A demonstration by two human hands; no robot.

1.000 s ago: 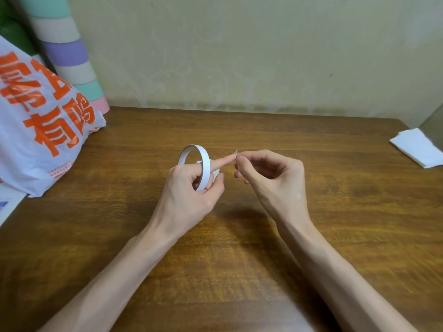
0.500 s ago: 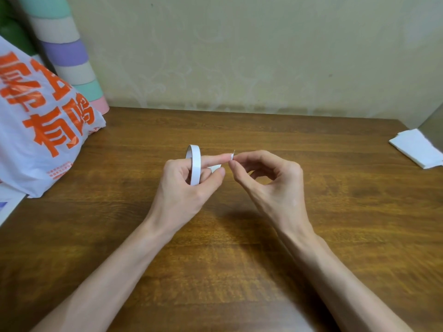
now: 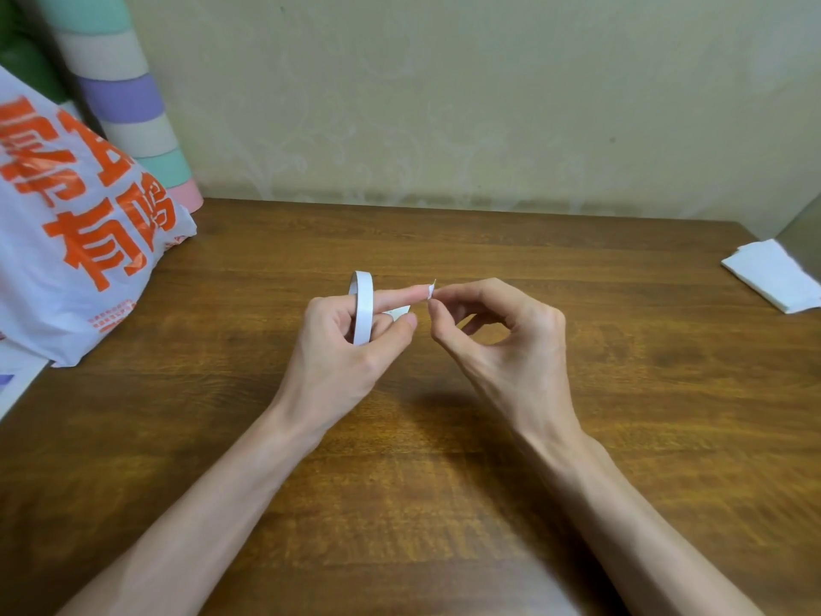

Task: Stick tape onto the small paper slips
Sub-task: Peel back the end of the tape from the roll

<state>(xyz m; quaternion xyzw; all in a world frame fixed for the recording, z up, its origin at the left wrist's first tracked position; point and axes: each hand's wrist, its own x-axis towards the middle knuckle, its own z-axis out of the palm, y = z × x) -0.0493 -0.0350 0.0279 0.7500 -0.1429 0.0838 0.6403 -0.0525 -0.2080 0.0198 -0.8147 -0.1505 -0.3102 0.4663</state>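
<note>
My left hand (image 3: 342, 349) grips one tape roll (image 3: 363, 309), right hand (image 3: 511, 344) pinches one white scrap (image 3: 431, 289); one bag (image 3: 66, 260), one paper stack (image 3: 775, 275) nearby.

Brown wood-grain table (image 3: 466, 517) fills lower frame, back edge flush against wall (image 3: 488, 104). Wall cream-beige, faint swirl pattern, slightly dirty along the base where it meets the table. Far right corner: grey panel (image 3: 806, 231) angled in, can't tell what it is. Left side: white plastic bag (image 3: 66, 277) with big orange characters sits on the table edge. Behind the bag, pastel-striped roll (image 3: 129, 100) leans at the wall, bands of mint, cream, purple, pink. Light soft, even, dim shadows on the table.
</note>
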